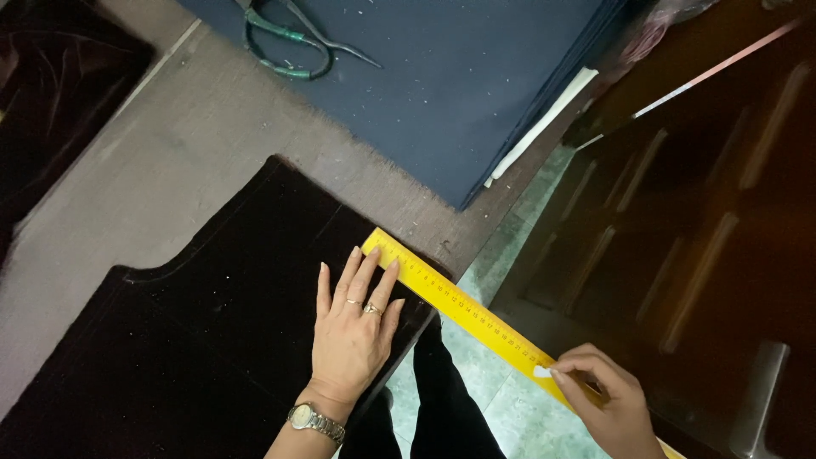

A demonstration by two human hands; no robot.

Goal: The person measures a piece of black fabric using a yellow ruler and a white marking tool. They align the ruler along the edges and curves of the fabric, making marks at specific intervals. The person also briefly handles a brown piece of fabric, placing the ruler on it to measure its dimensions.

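My left hand (353, 327) lies flat, fingers spread, on a piece of black fabric (204, 340) cut with a curved edge, and its fingertips press the near end of a long yellow ruler (459, 310). The ruler runs diagonally off the table edge toward the lower right. My right hand (608, 399) pinches a small white piece of chalk (541, 371) against the ruler's far part. A watch is on the left wrist and rings are on the fingers.
A stack of dark blue fabric (459, 85) lies at the top of the grey table (195, 153), with green-handled scissors (293, 42) on it. More dark cloth (51, 93) is at the far left. A dark wooden cabinet (705, 229) stands right, over green floor tiles (501, 399).
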